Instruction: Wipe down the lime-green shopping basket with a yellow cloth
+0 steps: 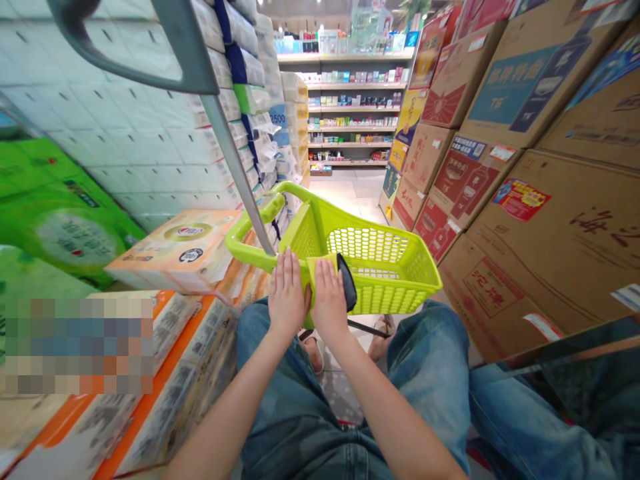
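A lime-green rolling shopping basket point(385, 290) with slotted sides stands between my knees. My left hand point(287, 293) lies flat against the near end of it, fingers stretched out and pointing up. Right beside it, my right hand point(329, 297) rests with straight fingers over a yellow patch point(312, 268) on the same end. Whether this patch is a cloth or part of the basket I cannot tell. A black rounded piece point(347, 283) shows at the right hand's edge. The basket's grey pull handle point(235, 167) extends up to the upper left. The palms are hidden.
Packs of tissue paper point(175, 247) are piled on the left, close to my left arm. Stacked cardboard cartons point(540, 247) wall the right side. Shelves of small goods point(355, 107) stand at the aisle's end. Another person's jeans-clad leg point(540, 427) is at lower right.
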Available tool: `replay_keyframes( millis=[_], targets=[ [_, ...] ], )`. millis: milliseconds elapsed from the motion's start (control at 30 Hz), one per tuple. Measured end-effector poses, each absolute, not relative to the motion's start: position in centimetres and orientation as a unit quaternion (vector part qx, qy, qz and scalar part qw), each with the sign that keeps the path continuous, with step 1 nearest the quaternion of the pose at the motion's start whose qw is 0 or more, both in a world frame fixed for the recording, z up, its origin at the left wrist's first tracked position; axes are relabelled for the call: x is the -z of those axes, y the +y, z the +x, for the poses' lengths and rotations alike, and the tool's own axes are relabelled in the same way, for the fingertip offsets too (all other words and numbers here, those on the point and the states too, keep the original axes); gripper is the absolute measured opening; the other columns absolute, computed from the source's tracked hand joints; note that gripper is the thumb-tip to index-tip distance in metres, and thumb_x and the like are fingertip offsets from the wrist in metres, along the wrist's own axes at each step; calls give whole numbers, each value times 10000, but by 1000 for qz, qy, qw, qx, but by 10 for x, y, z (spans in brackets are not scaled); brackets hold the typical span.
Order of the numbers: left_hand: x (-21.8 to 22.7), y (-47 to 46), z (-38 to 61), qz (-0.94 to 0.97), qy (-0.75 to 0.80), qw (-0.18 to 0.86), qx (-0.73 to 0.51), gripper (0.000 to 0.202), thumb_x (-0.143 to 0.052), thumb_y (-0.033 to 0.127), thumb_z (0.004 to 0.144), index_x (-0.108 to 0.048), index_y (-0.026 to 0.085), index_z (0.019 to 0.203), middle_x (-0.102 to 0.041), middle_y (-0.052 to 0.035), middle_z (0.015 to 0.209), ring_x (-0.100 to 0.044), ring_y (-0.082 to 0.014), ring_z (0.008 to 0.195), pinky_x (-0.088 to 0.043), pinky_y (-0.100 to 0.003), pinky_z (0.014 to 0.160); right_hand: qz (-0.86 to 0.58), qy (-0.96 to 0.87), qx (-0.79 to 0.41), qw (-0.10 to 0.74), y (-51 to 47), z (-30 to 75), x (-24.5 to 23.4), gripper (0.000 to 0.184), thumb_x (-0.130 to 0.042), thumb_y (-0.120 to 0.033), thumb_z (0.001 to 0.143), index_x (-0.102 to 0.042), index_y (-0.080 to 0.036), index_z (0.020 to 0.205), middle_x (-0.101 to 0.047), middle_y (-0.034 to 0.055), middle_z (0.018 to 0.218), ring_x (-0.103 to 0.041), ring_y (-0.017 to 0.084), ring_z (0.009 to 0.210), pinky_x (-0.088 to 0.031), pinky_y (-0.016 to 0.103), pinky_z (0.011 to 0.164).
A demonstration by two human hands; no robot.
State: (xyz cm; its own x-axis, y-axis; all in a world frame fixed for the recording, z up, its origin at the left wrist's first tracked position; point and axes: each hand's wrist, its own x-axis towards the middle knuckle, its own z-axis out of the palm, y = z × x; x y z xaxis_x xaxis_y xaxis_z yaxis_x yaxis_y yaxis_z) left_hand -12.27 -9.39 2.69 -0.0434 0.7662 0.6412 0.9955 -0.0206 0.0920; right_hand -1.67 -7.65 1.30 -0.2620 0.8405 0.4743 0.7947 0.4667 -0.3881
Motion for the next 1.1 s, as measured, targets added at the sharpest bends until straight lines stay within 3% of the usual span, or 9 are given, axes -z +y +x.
replay_keyframes(
  millis=[100, 300, 500, 733, 933, 1100],
  targets=[
    [-26, -95, -125, -666, -663, 212, 268, 707, -365, 145, 920, -97, 90, 1572, -223, -164, 1624, -139, -253, 1523, -246, -459, 1215, -474, -810, -41, 342, -77, -32, -20, 680, -350, -41, 871, -263, -72, 1545, -306, 131, 1605, -230, 220, 1502, -185, 467, 1235],
    [-23, -92, -125, -663, -663, 206, 279, 793, -477, 202, 884, -101, 55, 1566, -197, -190, 1625, -138, -289, 1522, -222, -478, 1220, -508, -805, -6, 305, -74, 31, 0, 758, -359, 13, 811, -242, -96, 1552, -327, 126, 1596, -262, 221, 1491, -118, 543, 1230],
    [-22, -92, -98, -668, -649, 205, 301, 855, -508, 173, 844, -63, 7, 1555, -86, -229, 1633, -65, -327, 1523, -211, -506, 1219, -531, -793, 21, 298, -73, 74, 18, 808, -353, 32, 784, -208, -114, 1564, -335, 125, 1594, -260, 218, 1492, -166, 519, 1226],
    [7, -69, -32, -808, -516, 163, 234, 832, -455, 133, 823, -75, 3, 1551, -107, -211, 1630, -69, -267, 1525, -232, -454, 1223, -518, -807, 31, 284, -69, 94, 20, 776, -359, -5, 800, -235, -115, 1558, -343, 116, 1592, -281, 193, 1485, -200, 473, 1229],
    [23, -57, -31, -828, -500, 169, 192, 876, -444, 70, 765, -91, 67, 1568, -95, -118, 1647, -43, -252, 1527, -197, -459, 1238, -605, -750, 57, 262, -64, 193, 37, 815, -365, 23, 741, -282, -105, 1541, -377, 113, 1575, -298, 207, 1479, -244, 476, 1219],
    [23, -58, -27, -820, -509, 175, 197, 849, -421, 74, 794, -65, 49, 1565, -80, -127, 1645, -28, -240, 1525, -200, -438, 1240, -682, -670, 52, 290, -55, 239, 50, 808, -367, 1, 747, -280, -105, 1543, -429, 149, 1538, -357, 246, 1451, -307, 523, 1180]
  ],
)
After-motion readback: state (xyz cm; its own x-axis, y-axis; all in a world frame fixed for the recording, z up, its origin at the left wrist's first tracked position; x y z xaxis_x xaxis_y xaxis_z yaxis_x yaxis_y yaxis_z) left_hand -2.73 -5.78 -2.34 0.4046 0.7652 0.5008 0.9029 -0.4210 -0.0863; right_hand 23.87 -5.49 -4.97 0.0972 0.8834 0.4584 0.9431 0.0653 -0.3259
